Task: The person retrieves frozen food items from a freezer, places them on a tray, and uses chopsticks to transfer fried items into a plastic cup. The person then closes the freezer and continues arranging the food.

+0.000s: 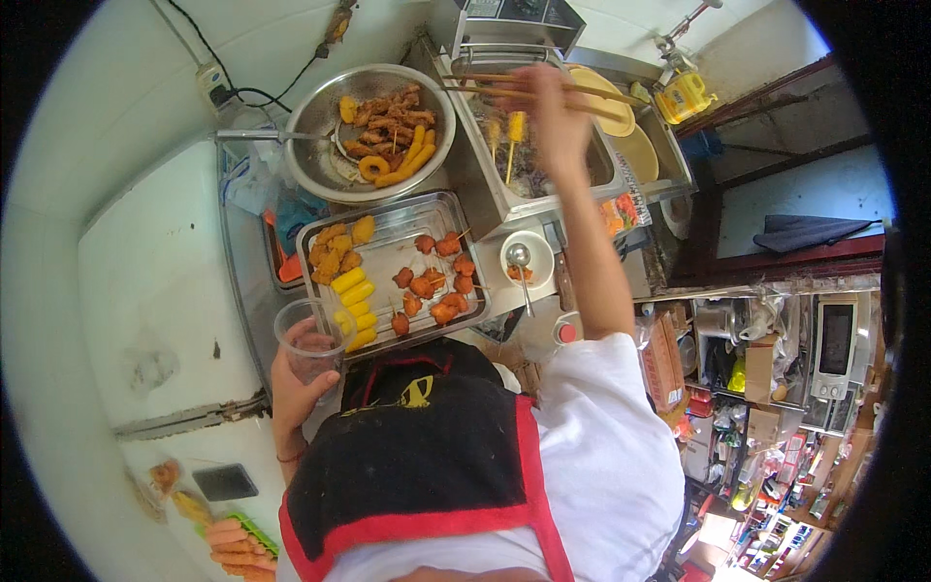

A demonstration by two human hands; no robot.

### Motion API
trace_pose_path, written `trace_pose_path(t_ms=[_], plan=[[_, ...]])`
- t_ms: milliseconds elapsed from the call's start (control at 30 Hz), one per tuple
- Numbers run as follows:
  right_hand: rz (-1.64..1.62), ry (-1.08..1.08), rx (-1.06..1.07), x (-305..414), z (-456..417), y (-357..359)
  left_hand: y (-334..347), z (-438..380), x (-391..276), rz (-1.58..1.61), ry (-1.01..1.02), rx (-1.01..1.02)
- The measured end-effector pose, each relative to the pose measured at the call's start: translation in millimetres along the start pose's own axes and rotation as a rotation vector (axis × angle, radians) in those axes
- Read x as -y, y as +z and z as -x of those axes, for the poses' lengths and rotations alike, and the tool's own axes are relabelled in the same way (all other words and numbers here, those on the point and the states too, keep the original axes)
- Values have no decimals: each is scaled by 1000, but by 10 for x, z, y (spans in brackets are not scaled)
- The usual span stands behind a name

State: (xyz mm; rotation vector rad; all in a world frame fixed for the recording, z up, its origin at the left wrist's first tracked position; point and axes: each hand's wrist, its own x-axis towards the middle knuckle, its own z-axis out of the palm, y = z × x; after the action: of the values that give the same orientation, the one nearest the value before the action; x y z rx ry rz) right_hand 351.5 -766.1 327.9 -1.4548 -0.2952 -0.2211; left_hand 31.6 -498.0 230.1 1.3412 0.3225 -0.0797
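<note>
My left hand [309, 367] is wrapped around a clear plastic cup [314, 327], held beside the near left corner of a metal tray [393, 254]. In that tray lie yellow corn pieces [356, 295], golden fried pieces [334, 251] and reddish balls on small sticks [429, 280]. My right hand [556, 109], slightly blurred, grips a pair of long wooden chopsticks [611, 105] over the deep fryer [593, 164]. Their far ends point left, toward a steel bowl [313, 171] of fried strips and rings. Two skewered yellow pieces [515, 127] stand in the fryer's bubbling oil.
A white bowl with a metal spoon [518, 254] sits right of the tray, beside a knife with a wooden handle [563, 280]. A red-capped plastic container [566, 332] is close to my body. A yellow jug [682, 94] stands at the far right. A skimmer handle [251, 135] juts over the steel bowl's left rim.
</note>
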Motion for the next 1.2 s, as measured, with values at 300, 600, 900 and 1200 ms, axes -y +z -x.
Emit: trace_pose_path(t_ms=[300,600,900,1200], plan=[[746,-43,-312,-1264,-906,-1607,283,-380,-105,-154,-3,95],[562,63,-143,-1126,-967,-1082,299,-369,-81,-159,-17,52],[844,16,-328,-1221,-1195,-1627,295,-388,-78,-146,-17,71],[877,108,-238,-1183,-876,-1528,266,-369,-53,-169,-4,76]])
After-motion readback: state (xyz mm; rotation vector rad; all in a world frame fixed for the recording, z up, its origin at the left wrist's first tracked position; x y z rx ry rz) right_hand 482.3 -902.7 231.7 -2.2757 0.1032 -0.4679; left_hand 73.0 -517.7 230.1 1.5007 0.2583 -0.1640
